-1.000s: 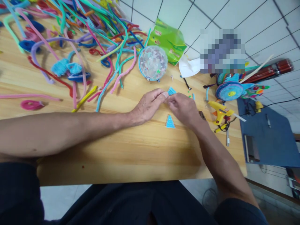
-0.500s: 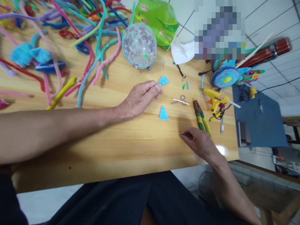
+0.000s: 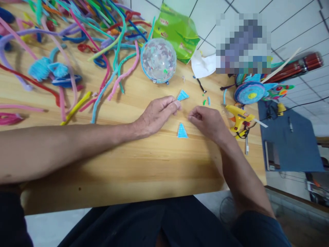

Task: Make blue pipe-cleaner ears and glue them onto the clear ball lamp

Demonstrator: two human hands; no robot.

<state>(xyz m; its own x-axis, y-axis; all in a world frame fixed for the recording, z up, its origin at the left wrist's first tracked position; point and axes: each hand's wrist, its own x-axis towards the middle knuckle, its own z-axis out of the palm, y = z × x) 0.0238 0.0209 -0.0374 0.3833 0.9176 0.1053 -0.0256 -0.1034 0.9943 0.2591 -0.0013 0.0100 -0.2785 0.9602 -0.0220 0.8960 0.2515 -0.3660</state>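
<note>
My left hand pinches a corner of a small blue striped triangle between thumb and fingers, just above the table. Close by on its right is my right hand, with fingers curled together; whatever they may hold is too small or hidden to make out. A second blue striped triangle lies flat on the wood below and between the two hands. The pliers and scissors are covered by my right hand and forearm. Small green and blue scraps lie beyond the right hand.
Many fuzzy pipe cleaners spread over the left of the table. A clear dome stands near a green bag. To the right are a yellow glue gun, a blue round craft piece and a red flask.
My right hand has moved up and left, from beside the pliers to near my left hand. My left hand keeps its pinch on the triangle. The whole view has shifted slightly.
</note>
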